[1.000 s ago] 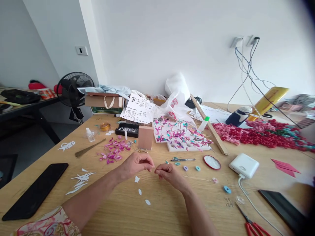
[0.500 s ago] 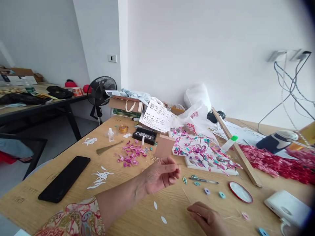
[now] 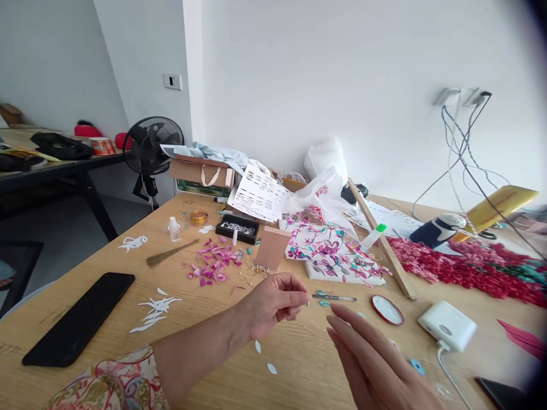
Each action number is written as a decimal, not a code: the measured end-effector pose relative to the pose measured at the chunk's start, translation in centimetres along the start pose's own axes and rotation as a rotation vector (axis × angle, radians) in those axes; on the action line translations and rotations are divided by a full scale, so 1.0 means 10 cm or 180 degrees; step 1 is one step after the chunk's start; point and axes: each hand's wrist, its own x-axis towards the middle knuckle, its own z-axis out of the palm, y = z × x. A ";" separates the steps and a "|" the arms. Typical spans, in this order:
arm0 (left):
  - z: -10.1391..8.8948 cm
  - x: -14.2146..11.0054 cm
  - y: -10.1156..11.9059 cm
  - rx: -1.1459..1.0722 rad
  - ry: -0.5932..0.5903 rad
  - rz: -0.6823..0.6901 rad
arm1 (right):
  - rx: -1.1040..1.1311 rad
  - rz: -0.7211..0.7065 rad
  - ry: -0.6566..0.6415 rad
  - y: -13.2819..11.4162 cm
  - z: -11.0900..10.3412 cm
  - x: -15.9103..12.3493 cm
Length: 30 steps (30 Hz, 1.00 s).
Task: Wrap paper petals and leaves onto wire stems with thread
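My left hand [image 3: 273,304] hovers just above the wooden table [image 3: 205,364], thumb and fingertips pinched together; I cannot make out anything between them. My right hand [image 3: 376,364] is lifted at the lower right, fingers straight and apart, holding nothing. Two white paper petals [image 3: 257,346] lie on the table under my left wrist. Metal tweezers [image 3: 335,297] and small teal paper coils lie just beyond my left fingertips. A pile of pink paper petals [image 3: 212,267] sits further left, beside a brown block [image 3: 270,248].
A white board with pink and teal flowers [image 3: 331,253], a red-rimmed lid [image 3: 387,310], a white charger [image 3: 447,326] and a red flower heap [image 3: 465,267] lie to the right. A black phone [image 3: 79,318] and white cutouts [image 3: 156,313] are at left; a fan [image 3: 152,138] stands behind.
My hands, pinched together a second ago, have parted. The left stayed raised and pinched; the right dropped to the table, then lifted with fingers spread. My view swung left and partly back.
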 end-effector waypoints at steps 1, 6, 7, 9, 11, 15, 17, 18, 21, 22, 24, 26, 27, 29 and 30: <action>0.02 -0.02 0.00 0.0051 0.0011 -0.0011 | -0.0161 0.0135 0.0146 -0.06 0.05 0.10; 0.07 -0.06 -0.02 0.0097 -0.0033 -0.0073 | -0.0419 0.0265 0.0275 -0.09 0.24 0.19; 0.06 -0.06 -0.03 0.0091 -0.0047 -0.0077 | -0.0437 0.0329 0.0280 -0.09 0.24 0.18; 0.06 -0.05 -0.04 0.0086 -0.0066 -0.0083 | -0.0488 0.0472 0.0287 -0.09 0.25 0.16; 0.05 -0.04 -0.06 0.0080 -0.0088 -0.0104 | -0.0535 0.0584 0.0267 -0.11 0.24 0.16; 0.04 -0.04 -0.07 0.0086 -0.0125 -0.0113 | -0.0585 0.0722 0.0220 -0.14 0.25 0.16; 0.04 -0.03 -0.08 0.0137 -0.0089 -0.0083 | -0.0563 0.0719 0.0182 -0.14 0.25 0.16; 0.03 -0.03 -0.09 0.0186 -0.0053 -0.0057 | -0.0532 0.0695 0.0160 -0.14 0.26 0.16; 0.02 -0.02 -0.09 0.0341 0.0037 0.0026 | -0.0437 0.0648 0.0133 -0.13 0.27 0.15; 0.02 -0.01 -0.09 0.0384 0.0054 0.0034 | -0.0421 0.0639 0.0127 -0.13 0.27 0.14; 0.01 0.00 -0.08 0.0442 0.0082 0.0009 | -0.0435 0.0619 0.0071 -0.12 0.28 0.12; 0.02 0.00 -0.06 0.0501 0.0117 -0.0055 | -0.0500 0.0560 0.0111 -0.11 0.29 0.08; 0.02 0.00 -0.05 0.0524 0.0130 -0.0099 | -0.0529 0.0491 0.0159 -0.10 0.29 0.06; 0.02 -0.01 -0.04 0.0552 0.0144 -0.0186 | -0.0522 0.0252 0.0258 -0.06 0.28 0.03; 0.02 -0.01 -0.03 0.0560 0.0144 -0.0226 | -0.0485 0.0085 0.0264 -0.05 0.28 0.02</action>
